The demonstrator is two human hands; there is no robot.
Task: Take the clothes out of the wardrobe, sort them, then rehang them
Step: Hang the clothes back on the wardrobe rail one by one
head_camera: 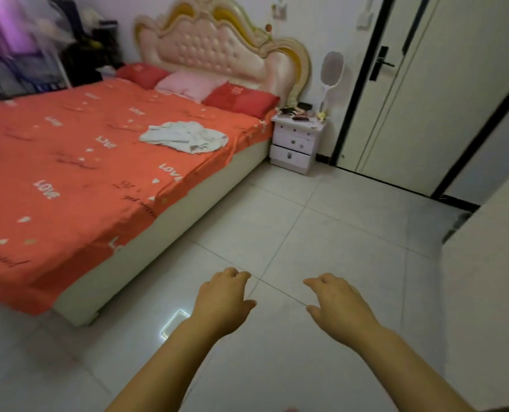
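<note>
The left hand [223, 301] and right hand [336, 304] reach forward over the floor with fingers loosely curled, holding nothing. 1 pale garment [184, 138] lies crumpled on the bed [69, 150], probably there to be sorted.

A pale, whitish garment [184, 136] lies crumpled in a loose, flattened heap on the orange sheet of the bed [69, 173]. It sits toward the bed's right edge, short of the pillows [217, 90] and not touching them. Its rumpled folds spread wider than they are deep, and a greyer patch shows at the near edge; what kind of garment it is cannot be told.
</note>
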